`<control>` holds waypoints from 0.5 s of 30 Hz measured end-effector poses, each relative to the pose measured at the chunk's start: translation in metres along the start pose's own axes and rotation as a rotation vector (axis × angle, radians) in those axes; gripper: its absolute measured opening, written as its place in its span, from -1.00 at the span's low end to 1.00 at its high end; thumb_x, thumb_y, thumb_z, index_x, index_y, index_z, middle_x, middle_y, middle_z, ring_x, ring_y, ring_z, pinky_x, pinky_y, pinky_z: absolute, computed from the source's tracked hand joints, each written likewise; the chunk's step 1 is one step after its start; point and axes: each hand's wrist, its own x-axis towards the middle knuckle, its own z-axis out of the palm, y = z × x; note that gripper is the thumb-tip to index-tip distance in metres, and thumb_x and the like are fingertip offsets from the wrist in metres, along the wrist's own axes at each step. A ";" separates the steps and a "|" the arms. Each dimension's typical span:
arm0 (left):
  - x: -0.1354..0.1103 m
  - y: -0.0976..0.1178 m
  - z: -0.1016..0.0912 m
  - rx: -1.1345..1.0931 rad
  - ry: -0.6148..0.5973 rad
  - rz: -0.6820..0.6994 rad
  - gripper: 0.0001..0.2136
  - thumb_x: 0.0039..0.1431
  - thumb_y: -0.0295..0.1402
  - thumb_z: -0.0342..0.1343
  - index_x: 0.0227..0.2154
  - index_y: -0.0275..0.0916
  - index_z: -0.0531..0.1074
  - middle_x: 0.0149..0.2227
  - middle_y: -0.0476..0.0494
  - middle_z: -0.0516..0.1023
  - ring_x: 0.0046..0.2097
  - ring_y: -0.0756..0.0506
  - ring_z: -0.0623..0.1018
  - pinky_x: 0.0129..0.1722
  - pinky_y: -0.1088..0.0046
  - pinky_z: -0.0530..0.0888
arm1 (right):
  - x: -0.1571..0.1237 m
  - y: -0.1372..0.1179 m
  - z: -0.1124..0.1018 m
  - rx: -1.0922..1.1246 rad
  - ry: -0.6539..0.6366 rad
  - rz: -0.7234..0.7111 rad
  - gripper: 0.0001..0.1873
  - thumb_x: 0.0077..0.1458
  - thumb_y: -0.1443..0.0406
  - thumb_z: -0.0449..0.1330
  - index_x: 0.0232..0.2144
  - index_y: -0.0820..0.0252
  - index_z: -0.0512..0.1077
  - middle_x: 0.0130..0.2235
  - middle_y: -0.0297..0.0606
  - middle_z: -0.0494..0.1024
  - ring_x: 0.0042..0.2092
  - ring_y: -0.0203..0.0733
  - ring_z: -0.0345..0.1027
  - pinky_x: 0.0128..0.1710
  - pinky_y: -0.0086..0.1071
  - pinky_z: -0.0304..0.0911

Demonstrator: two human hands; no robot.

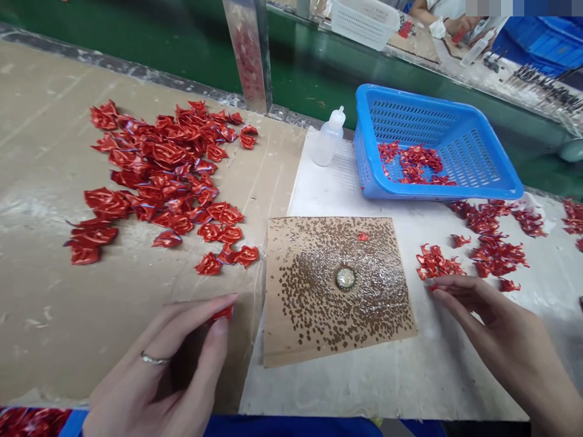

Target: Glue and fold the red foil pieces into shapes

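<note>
From the head view, a speckled cardboard board (273,340) lies at the middle of the bench. Left of it, the left hand (159,364) is nearly closed, pinching a crumpled red piece (223,314) between thumb and fingertips. Right of the board, the right hand (496,328) is half open, its fingertips (432,294) at the edge of a small red heap (437,264); I cannot tell whether they hold anything. Beyond the board, a blue basket (483,182) holds a modest scatter of red pieces (412,164), beside a dropper bottle (328,142). A much larger red pile (159,176) remains left of the board.
</note>
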 end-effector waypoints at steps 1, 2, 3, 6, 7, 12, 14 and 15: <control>0.002 -0.003 0.000 -0.003 0.012 0.035 -0.80 0.45 -0.22 0.25 0.03 0.12 0.68 -0.14 0.05 0.69 -0.19 -0.05 0.67 -0.13 0.39 0.57 | 0.000 -0.002 -0.001 0.030 -0.015 0.007 -0.52 0.39 -0.20 0.29 -0.20 -0.02 0.75 -0.23 -0.22 0.86 -0.29 0.02 0.78 -0.33 -0.23 0.66; 0.003 -0.004 0.000 0.017 0.030 0.069 -0.81 0.45 -0.22 0.23 0.02 0.12 0.69 -0.16 0.04 0.66 -0.21 -0.06 0.64 -0.15 0.35 0.54 | 0.001 -0.003 -0.002 0.054 -0.028 0.008 -0.51 0.37 -0.23 0.31 -0.23 -0.04 0.77 -0.22 -0.23 0.87 -0.27 0.03 0.79 -0.29 -0.22 0.69; 0.004 -0.005 0.000 0.056 0.055 0.100 -0.81 0.45 -0.21 0.21 -0.01 0.12 0.69 -0.18 0.02 0.63 -0.22 -0.07 0.61 -0.16 0.31 0.51 | 0.002 -0.005 -0.003 0.071 -0.038 0.006 -0.49 0.35 -0.25 0.32 -0.25 -0.05 0.79 -0.22 -0.23 0.87 -0.24 0.03 0.80 -0.25 -0.21 0.72; 0.006 0.000 -0.003 0.172 0.004 0.074 -0.79 0.48 -0.24 0.13 0.00 0.10 0.66 -0.15 -0.03 0.56 -0.17 -0.13 0.58 -0.10 0.24 0.47 | 0.005 -0.010 -0.003 0.088 -0.037 0.005 -0.42 0.30 -0.33 0.32 -0.31 -0.08 0.81 -0.23 -0.24 0.87 -0.21 0.05 0.82 -0.17 -0.17 0.75; 0.007 0.003 -0.004 0.190 -0.033 0.067 -0.78 0.49 -0.27 0.11 0.00 0.08 0.65 -0.15 -0.04 0.54 -0.15 -0.14 0.58 -0.09 0.23 0.47 | 0.006 -0.011 -0.002 0.087 -0.037 0.013 -0.41 0.27 -0.35 0.32 -0.33 -0.08 0.81 -0.23 -0.23 0.87 -0.22 0.05 0.82 -0.17 -0.16 0.76; 0.014 0.010 -0.004 0.232 -0.116 0.183 -0.80 0.47 -0.37 0.09 -0.01 -0.03 0.60 -0.17 -0.07 0.53 -0.18 -0.15 0.56 -0.13 0.24 0.45 | 0.007 -0.016 0.001 0.152 -0.012 0.140 -0.47 0.11 -0.31 0.46 -0.38 -0.06 0.79 -0.32 -0.23 0.85 -0.34 0.04 0.79 -0.32 -0.23 0.74; 0.015 0.008 0.000 0.267 -0.100 0.167 -0.83 0.49 -0.32 0.12 0.00 -0.06 0.58 -0.15 -0.08 0.58 -0.15 -0.18 0.58 -0.08 0.22 0.47 | 0.006 -0.018 0.001 0.182 0.020 0.178 -0.54 0.09 -0.26 0.49 -0.40 -0.08 0.79 -0.32 -0.24 0.85 -0.33 0.04 0.79 -0.33 -0.24 0.74; 0.015 0.007 0.001 0.279 -0.084 0.145 -0.84 0.49 -0.27 0.13 0.00 -0.08 0.57 -0.14 -0.09 0.60 -0.14 -0.19 0.60 -0.06 0.22 0.47 | 0.005 -0.020 0.001 0.187 0.039 0.182 -0.58 0.10 -0.23 0.50 -0.40 -0.10 0.80 -0.30 -0.25 0.85 -0.32 0.04 0.80 -0.33 -0.25 0.74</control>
